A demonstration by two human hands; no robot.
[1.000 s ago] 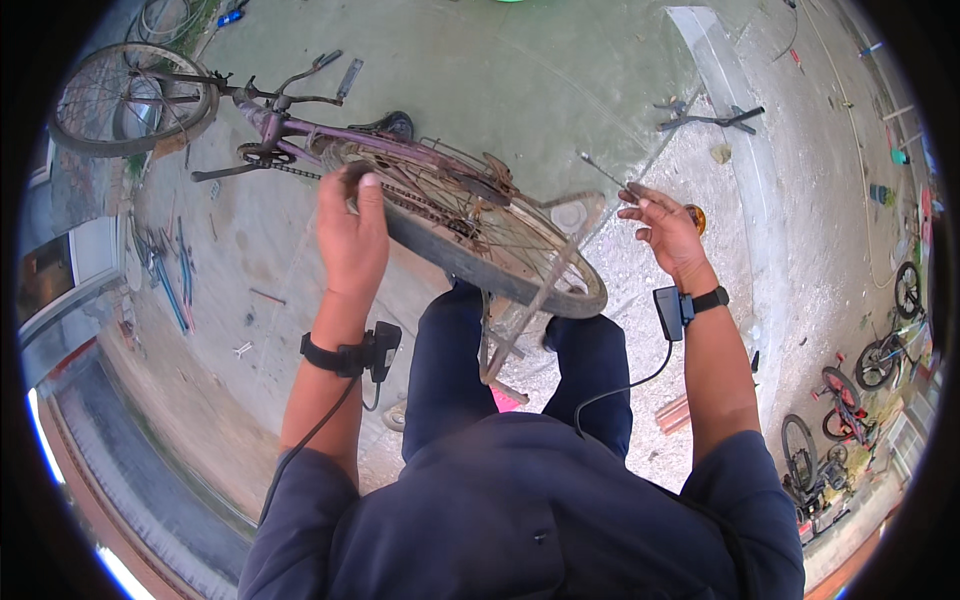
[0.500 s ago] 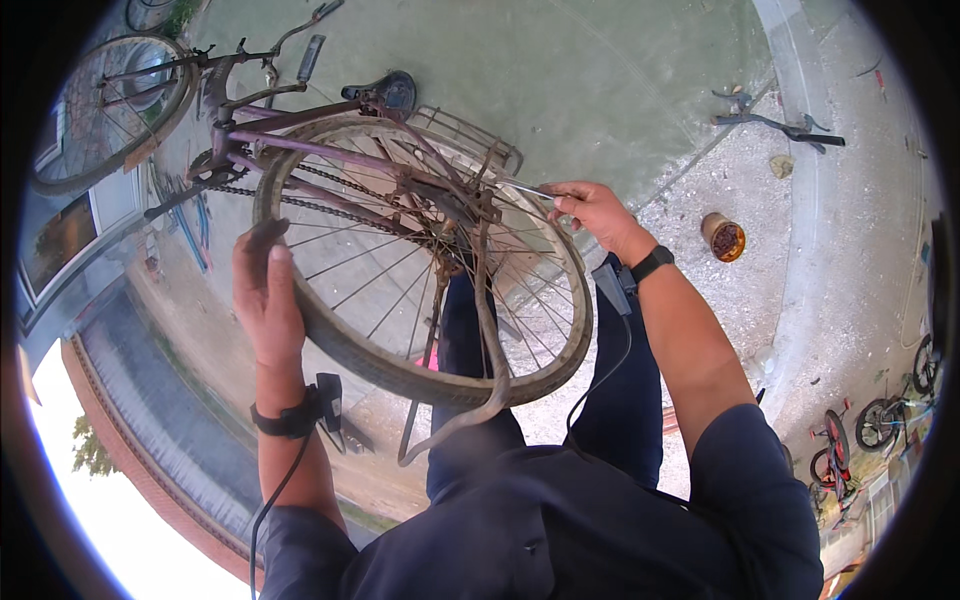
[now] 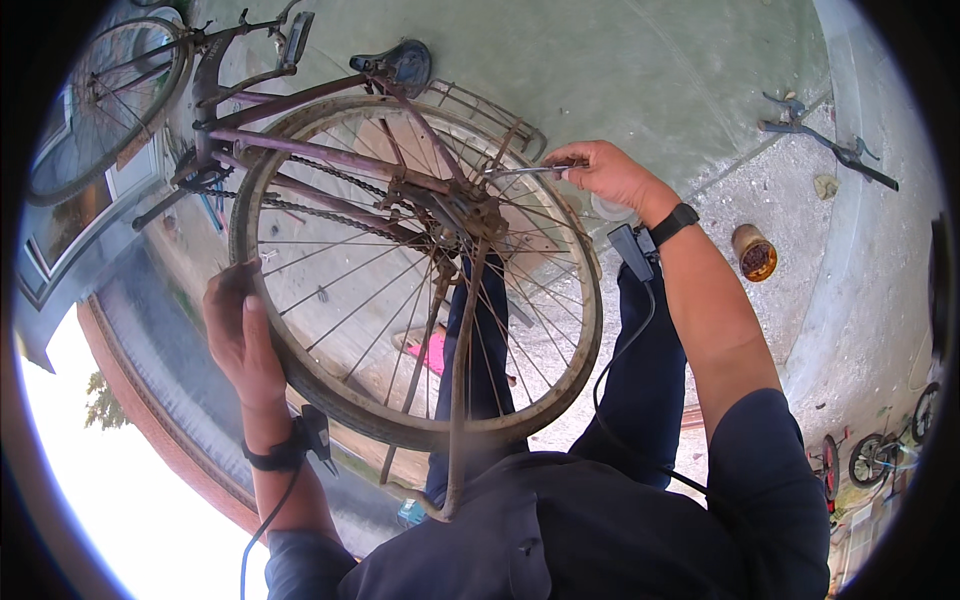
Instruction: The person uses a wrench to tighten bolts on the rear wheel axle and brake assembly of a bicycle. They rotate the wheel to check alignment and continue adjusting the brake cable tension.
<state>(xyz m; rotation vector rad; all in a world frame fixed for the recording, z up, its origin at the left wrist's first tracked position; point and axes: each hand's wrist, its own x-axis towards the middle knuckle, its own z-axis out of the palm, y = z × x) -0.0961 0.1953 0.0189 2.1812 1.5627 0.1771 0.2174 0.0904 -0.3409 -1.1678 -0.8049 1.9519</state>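
Observation:
A worn bicycle with a purple frame [image 3: 310, 149] lies upside down or on its side, its spoked rear wheel [image 3: 420, 435] in front of me. My left hand [image 3: 243, 335] is closed round the tyre at the wheel's left side. In my right hand [image 3: 610, 178] is a slim metal tool [image 3: 525, 171], whose exact kind I cannot make out. Its tip reaches the rusty parts by the axle, right of the hub [image 3: 445, 238]. The chain [image 3: 345, 185] runs left from the hub. A curved metal stand [image 3: 457, 410] extends down toward my body.
A black saddle [image 3: 408, 66] and a wire rear rack [image 3: 490, 110] lie beyond the wheel. To the right are a rusty can [image 3: 754, 252] and a loose handlebar [image 3: 830, 140]. Something pink [image 3: 430, 352] shows through the spokes. More bicycles [image 3: 875, 458] stand far right.
The wheel appears larger and lower in view, and the pink thing shows more. My left hand sits further left and lower on the tyre. The right hand keeps its tool near the axle.

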